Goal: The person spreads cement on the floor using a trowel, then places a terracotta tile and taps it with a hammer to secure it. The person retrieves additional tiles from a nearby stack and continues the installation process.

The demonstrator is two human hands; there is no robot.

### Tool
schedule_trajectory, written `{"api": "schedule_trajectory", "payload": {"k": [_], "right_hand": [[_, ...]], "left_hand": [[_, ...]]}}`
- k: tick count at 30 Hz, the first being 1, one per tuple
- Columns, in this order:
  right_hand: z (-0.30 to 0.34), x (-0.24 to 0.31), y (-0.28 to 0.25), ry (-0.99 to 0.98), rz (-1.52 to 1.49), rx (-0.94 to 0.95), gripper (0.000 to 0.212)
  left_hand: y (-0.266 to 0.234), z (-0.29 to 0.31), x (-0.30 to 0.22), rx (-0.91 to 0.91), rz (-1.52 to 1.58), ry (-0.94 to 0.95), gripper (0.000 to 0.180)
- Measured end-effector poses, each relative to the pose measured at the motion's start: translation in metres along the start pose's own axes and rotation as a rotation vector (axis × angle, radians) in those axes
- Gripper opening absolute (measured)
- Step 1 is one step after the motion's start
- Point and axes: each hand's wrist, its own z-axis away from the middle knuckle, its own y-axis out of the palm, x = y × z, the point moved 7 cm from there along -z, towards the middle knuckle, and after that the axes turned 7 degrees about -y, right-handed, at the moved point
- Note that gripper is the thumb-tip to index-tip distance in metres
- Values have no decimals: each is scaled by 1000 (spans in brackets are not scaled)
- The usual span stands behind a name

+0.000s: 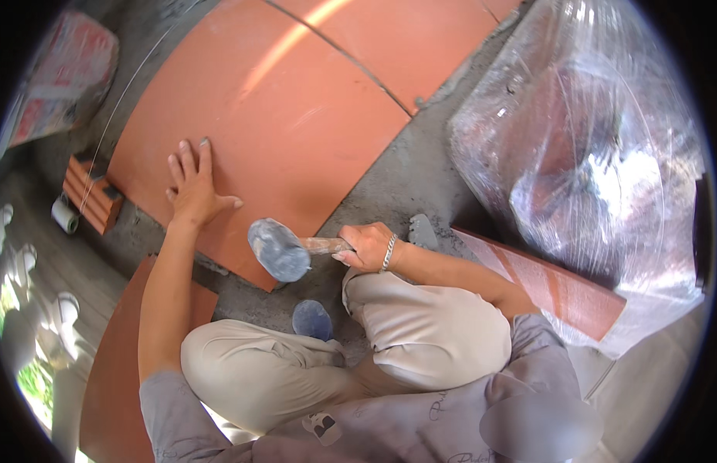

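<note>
My left hand (192,189) lies with spread fingers on a large orange-red floor tile (289,123). In my right hand (368,245) is the wooden handle of a rubber mallet, gripped close to my right knee. The mallet's grey, scuffed head (279,249) is over the tile's near corner; whether it touches the surface cannot be made out. A narrow joint separates this tile from another orange-red tile (420,38) beyond it. Between my knees shows a rounded blue-grey object (312,320), its kind unclear.
At right stands a plastic-wrapped stack (582,147), with a narrow tile piece (540,282) against it. A toothed grey piece (422,231) lies near my right wrist. Left are a ribbed brick (92,197) with a string spool (64,214), a bag (69,73) and another tile (119,370).
</note>
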Motion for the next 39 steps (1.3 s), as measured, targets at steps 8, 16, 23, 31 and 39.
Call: {"api": "schedule_trajectory", "payload": {"k": [8, 16, 23, 31, 39], "right_hand": [[10, -19, -16, 145, 26, -75, 43], [16, -26, -15, 224, 38, -19, 43], [18, -39, -10, 346, 64, -1, 44], [-59, 46, -110, -21, 109, -287, 36], [-179, 128, -199, -575, -301, -443, 30]], "left_hand": [[-1, 0, -6, 6, -20, 3, 131], [-5, 3, -8, 44, -30, -16, 130], [-7, 2, -7, 5, -39, 55, 129], [-27, -12, 56, -186, 159, -30, 126], [-16, -16, 106, -63, 31, -243, 128]]}}
